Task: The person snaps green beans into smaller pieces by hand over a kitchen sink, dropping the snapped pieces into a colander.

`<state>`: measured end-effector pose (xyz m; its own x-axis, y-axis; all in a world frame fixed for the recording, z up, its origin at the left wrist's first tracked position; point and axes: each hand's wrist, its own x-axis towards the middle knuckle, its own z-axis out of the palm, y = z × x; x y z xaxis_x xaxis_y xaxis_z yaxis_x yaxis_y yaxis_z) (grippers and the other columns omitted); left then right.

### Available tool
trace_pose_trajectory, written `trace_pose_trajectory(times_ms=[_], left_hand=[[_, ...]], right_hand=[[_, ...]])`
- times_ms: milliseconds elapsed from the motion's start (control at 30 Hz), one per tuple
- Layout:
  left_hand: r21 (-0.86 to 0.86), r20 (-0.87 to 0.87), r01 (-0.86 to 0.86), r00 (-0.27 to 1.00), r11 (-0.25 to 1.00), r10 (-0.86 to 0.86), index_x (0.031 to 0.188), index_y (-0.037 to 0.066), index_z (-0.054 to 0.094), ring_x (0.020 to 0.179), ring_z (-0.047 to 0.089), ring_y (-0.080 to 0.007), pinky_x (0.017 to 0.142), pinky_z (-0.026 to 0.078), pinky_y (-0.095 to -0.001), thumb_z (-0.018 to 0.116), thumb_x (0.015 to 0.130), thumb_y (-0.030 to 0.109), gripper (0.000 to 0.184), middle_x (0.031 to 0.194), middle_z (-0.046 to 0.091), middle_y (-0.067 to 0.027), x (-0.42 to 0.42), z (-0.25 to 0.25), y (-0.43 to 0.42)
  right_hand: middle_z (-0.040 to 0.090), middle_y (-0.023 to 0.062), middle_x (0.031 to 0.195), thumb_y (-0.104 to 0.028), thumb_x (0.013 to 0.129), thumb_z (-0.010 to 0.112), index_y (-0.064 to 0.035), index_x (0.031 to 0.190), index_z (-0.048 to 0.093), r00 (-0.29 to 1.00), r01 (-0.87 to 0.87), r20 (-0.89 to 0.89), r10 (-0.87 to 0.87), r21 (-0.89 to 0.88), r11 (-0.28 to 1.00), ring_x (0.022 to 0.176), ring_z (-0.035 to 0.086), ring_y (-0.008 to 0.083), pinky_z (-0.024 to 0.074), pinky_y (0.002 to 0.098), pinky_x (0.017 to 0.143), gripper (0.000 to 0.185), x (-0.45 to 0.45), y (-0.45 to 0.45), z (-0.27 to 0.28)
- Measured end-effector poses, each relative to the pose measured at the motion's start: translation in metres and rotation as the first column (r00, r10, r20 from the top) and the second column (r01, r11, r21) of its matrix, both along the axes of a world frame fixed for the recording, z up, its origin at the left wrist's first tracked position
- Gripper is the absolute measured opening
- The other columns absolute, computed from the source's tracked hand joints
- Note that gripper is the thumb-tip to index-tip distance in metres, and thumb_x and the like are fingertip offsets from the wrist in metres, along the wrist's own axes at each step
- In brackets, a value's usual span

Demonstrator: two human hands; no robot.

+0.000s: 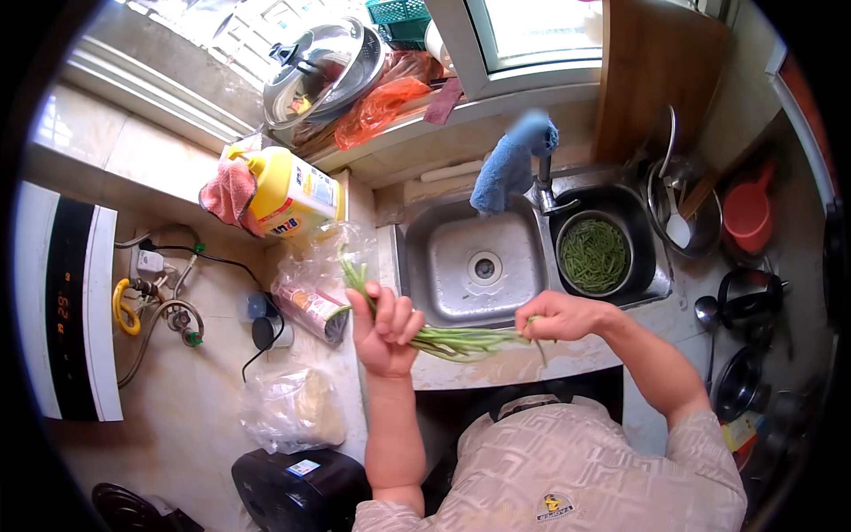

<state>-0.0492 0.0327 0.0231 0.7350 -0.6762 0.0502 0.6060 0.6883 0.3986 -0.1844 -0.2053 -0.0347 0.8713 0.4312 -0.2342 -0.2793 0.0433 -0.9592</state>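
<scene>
A bundle of long green beans stretches between my two hands above the counter's front edge. My left hand is wrapped round one end, with bean tips sticking out above the fingers. At the other end, my right hand pinches the bean ends, and a thin piece hangs below it. Behind them lies the steel sink basin, its drain showing. In the smaller basin to the right stands a round pot holding cut green beans.
A blue cloth hangs over the faucet. Left of the sink are a yellow bottle, plastic packages and a bagged item. At right stand a steel bowl, a red scoop and a ladle.
</scene>
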Motion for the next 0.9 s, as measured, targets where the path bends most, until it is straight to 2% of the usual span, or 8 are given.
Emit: trace_pose_trajectory(times_ms=[167,267,367,433,567,633,767,900], left_hand=[[0.037,-0.024,-0.176,0.984,0.984,0.177,0.097,0.008,0.058,0.045,0.026,-0.0052,0.041,0.028,-0.0200,0.048,0.097,0.034,0.028,0.054,0.030,0.0057,0.014,-0.016,0.017],[0.268,0.030,-0.128,0.992,0.955,0.125,0.091,0.008,0.061,0.044,0.025,-0.0050,0.040,0.026,-0.0204,0.050,0.097,0.031,0.026,0.052,0.027,0.0064,0.019,-0.039,0.019],[0.701,-0.027,0.003,0.999,0.713,0.022,0.085,0.007,0.062,0.041,0.028,-0.0043,0.039,0.023,-0.0216,0.055,0.094,0.024,0.021,0.051,0.034,0.0068,-0.010,-0.050,-0.012],[0.825,-0.058,0.148,0.982,0.545,-0.179,0.101,0.001,0.062,0.042,0.034,-0.0043,0.040,0.028,-0.0214,0.057,0.094,0.024,0.025,0.060,0.056,0.0002,-0.030,-0.059,-0.033],[0.611,-0.309,0.396,0.916,0.685,-0.255,0.112,-0.002,0.056,0.046,0.036,-0.0040,0.043,0.031,-0.0199,0.055,0.095,0.025,0.031,0.091,0.065,-0.0108,-0.039,-0.072,-0.053],[0.476,-0.375,0.364,0.907,0.801,-0.190,0.112,-0.001,0.055,0.047,0.036,-0.0041,0.044,0.032,-0.0197,0.055,0.095,0.022,0.029,0.096,0.065,-0.0127,-0.033,-0.074,-0.056],[0.568,-0.165,0.137,0.985,0.812,-0.051,0.107,0.002,0.058,0.046,0.038,-0.0038,0.043,0.034,-0.0200,0.056,0.094,0.017,0.020,0.096,0.066,-0.0136,-0.021,-0.071,-0.047],[0.676,0.254,-0.274,0.958,0.684,0.132,0.099,0.003,0.061,0.046,0.039,-0.0030,0.042,0.033,-0.0200,0.059,0.092,0.014,0.013,0.092,0.068,-0.0152,-0.031,-0.058,-0.048]], right_hand=[[0.047,-0.0026,0.060,-0.010,0.083,0.049,-0.0042,0.076,0.057,0.922,0.291,-0.289,-0.257,0.083,0.953,0.049,0.035,0.0046,0.0264,0.0218,0.044,0.012,-0.016,-0.027,-0.011],[0.042,-0.0044,0.059,-0.010,0.084,0.047,-0.0055,0.075,0.054,0.887,0.392,-0.319,-0.334,0.139,0.909,0.049,0.031,0.0044,0.0218,0.0220,0.043,0.013,-0.015,-0.029,-0.007],[0.042,-0.0048,0.059,-0.010,0.087,0.046,-0.0062,0.077,0.055,0.866,0.430,-0.369,-0.337,0.209,0.878,0.050,0.031,0.0038,0.0222,0.0213,0.044,0.013,-0.013,-0.020,-0.011],[0.043,-0.0050,0.060,-0.012,0.088,0.048,-0.0070,0.078,0.055,0.868,0.432,-0.361,-0.342,0.207,0.878,0.050,0.032,0.0036,0.0230,0.0210,0.045,0.014,-0.013,-0.009,-0.003],[0.047,-0.0026,0.064,-0.014,0.092,0.051,-0.0065,0.085,0.056,0.887,0.373,-0.372,-0.273,0.229,0.899,0.050,0.035,0.0036,0.0250,0.0208,0.044,0.012,-0.020,0.017,-0.001],[0.048,-0.0026,0.065,-0.015,0.093,0.052,-0.0067,0.086,0.056,0.873,0.359,-0.426,-0.237,0.233,0.904,0.050,0.035,0.0035,0.0249,0.0208,0.044,0.011,-0.023,0.023,-0.003],[0.047,-0.0026,0.064,-0.014,0.091,0.050,-0.0064,0.084,0.056,0.878,0.362,-0.389,-0.281,0.152,0.920,0.050,0.034,0.0039,0.0239,0.0208,0.044,0.012,-0.026,0.030,-0.011],[0.048,-0.0003,0.065,-0.014,0.088,0.046,-0.0073,0.075,0.053,0.738,0.633,-0.409,-0.537,0.144,0.760,0.047,0.035,0.0061,0.0240,0.0214,0.041,0.015,-0.019,0.040,-0.048]])
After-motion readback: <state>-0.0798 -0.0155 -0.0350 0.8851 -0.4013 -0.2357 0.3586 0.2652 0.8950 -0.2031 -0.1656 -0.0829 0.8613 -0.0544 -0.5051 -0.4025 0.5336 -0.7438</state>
